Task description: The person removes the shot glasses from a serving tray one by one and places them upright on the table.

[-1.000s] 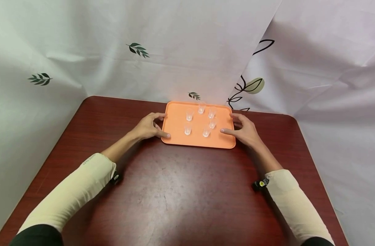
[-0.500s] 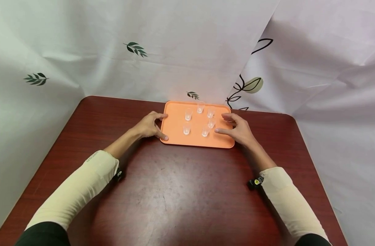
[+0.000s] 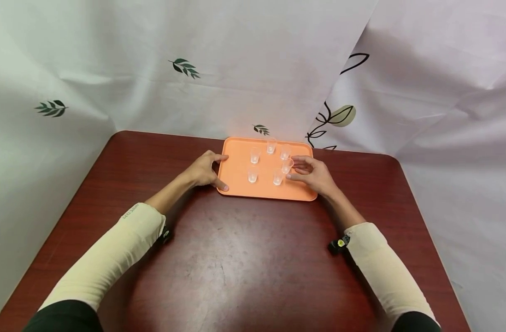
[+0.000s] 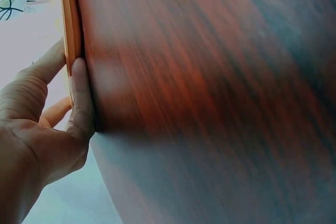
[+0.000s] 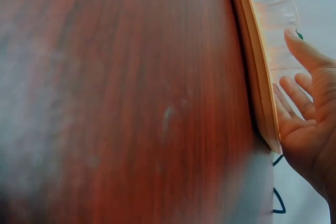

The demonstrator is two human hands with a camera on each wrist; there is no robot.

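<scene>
Right hand [image 3: 317,177] has moved in around 1 cup [image 3: 286,166] near the right edge of the tray [image 3: 238,159], grip unclear; left hand [image 3: 202,171] grips the left edge. Apparently a pick-up; next needs a light pinch.

Near approach: open over the tabletop [image 3: 249,263], between the left sleeve [image 3: 112,249] and the right sleeve [image 3: 385,267], up to the tray [image 3: 236,170].
Tray, left end: obstructed by the left fingers [image 3: 220,157] at the rim; bare strip between them and the front-left cup [image 3: 252,174] and rear-left cup [image 3: 255,156].
Tray, middle lane: passable from the near rim, between front-left cup and front-right cup [image 3: 278,177]; back cup [image 3: 271,146] stands at the far end.
Tray, right end: obstructed by the right fingers [image 3: 304,160], beside the middle-right cup [image 3: 286,167]; contact undetermined. Cups close-set.
Far side: tight; cloth [image 3: 236,83] hangs just behind.
</scene>
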